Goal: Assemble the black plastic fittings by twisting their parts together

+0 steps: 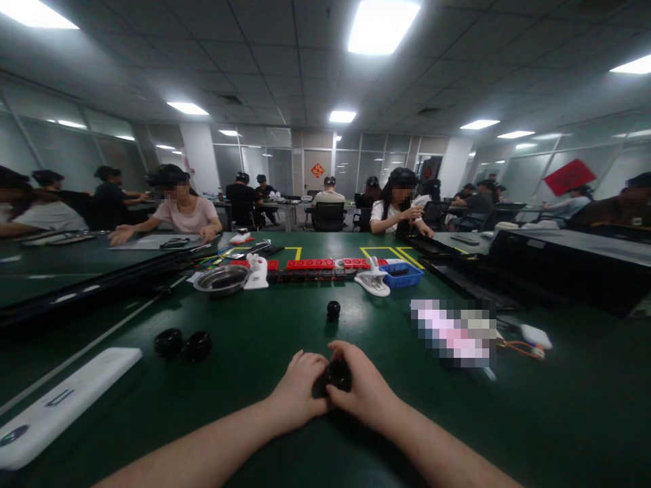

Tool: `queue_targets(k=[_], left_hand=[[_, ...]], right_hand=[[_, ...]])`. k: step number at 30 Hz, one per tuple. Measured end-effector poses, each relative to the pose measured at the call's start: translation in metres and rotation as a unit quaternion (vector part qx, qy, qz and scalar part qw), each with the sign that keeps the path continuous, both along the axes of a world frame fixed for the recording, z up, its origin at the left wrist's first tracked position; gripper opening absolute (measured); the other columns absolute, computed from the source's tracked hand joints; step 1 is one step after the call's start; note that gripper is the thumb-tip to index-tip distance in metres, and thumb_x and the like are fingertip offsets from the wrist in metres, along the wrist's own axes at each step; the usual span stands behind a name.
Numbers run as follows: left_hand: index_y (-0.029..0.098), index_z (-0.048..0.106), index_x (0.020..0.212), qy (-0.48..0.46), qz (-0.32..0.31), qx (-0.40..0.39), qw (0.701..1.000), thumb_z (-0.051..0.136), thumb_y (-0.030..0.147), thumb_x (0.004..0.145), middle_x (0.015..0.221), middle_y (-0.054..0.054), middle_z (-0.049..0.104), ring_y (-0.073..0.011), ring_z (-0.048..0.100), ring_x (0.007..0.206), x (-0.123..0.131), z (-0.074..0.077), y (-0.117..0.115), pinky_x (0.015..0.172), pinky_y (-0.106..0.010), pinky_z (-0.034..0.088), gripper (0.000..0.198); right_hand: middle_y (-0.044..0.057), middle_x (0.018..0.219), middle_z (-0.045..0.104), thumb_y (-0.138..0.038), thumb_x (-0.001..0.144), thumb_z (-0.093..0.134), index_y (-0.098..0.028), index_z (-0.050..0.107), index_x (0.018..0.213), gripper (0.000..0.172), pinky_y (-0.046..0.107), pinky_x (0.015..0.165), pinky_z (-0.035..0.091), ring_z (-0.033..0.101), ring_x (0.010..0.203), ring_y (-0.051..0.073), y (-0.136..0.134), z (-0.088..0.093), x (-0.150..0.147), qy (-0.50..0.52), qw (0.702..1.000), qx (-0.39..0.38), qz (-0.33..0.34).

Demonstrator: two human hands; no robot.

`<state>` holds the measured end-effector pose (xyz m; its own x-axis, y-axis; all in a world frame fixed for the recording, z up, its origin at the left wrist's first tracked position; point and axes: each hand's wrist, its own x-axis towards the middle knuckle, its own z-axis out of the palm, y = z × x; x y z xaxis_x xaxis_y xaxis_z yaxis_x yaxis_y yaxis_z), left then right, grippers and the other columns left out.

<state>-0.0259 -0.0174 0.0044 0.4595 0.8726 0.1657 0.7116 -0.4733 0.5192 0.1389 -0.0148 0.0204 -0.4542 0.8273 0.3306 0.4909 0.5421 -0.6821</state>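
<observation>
My left hand (pixel 299 391) and my right hand (pixel 362 388) meet on the green table (pixel 254 420) near its front edge. Both are closed around one small black round part (pixel 336 375), which shows between the fingers. Another small black knob-like part (pixel 333 310) stands alone a little farther out. Two black ring-shaped parts (pixel 183 343) lie side by side to the left of my hands.
A white flat device (pixel 61 403) lies at the left front. Farther back sit a metal bowl (pixel 221 279), a row of red blocks (pixel 325 263), a white clamp (pixel 373 279) and a blue tray (pixel 401 274). Several people sit at tables beyond.
</observation>
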Motion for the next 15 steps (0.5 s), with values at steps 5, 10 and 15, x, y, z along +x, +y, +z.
queue_targets(k=[5, 10, 15], left_hand=[[0.022, 0.053, 0.098, 0.01, 0.001, 0.004, 1.0, 0.06, 0.037, 0.066, 0.104, -0.004, 0.053, -0.024, 0.045, 0.101, -0.0001, -0.0019, 0.0013, 0.098, -0.046, 0.019, 0.036], [0.023, 0.054, 0.095, 0.009, -0.004, -0.001, 1.0, 0.058, 0.037, 0.067, 0.1, -0.003, 0.054, -0.0234, 0.047, 0.098, 0.0006, 0.002, 0.0, 0.097, -0.045, 0.022, 0.032], [0.022, 0.053, 0.098, 0.001, -0.002, 0.001, 1.0, 0.059, 0.037, 0.067, 0.103, -0.004, 0.053, -0.0235, 0.046, 0.101, 0.0011, 0.0027, -0.0012, 0.098, -0.046, 0.019, 0.035]], right_hand=[[0.008, 0.113, 0.047, -0.008, 0.059, 0.056, -0.02, 0.036, 0.118, 0.063, 0.038, 0.092, 0.033, 0.044, 0.106, 0.021, -0.0016, 0.0009, 0.0044, 0.006, 1.0, 0.021, 0.022], [0.006, 0.096, 0.052, -0.024, 0.056, 0.069, -0.019, 0.042, 0.113, 0.063, 0.039, 0.084, 0.039, 0.05, 0.092, 0.023, 0.0022, -0.0052, -0.0026, -0.014, 0.998, 0.018, -0.059], [0.006, 0.105, 0.051, -0.008, 0.061, 0.054, -0.02, 0.039, 0.116, 0.057, 0.036, 0.089, 0.038, 0.049, 0.099, 0.02, 0.0008, -0.0035, 0.001, 0.009, 1.0, -0.004, 0.024]])
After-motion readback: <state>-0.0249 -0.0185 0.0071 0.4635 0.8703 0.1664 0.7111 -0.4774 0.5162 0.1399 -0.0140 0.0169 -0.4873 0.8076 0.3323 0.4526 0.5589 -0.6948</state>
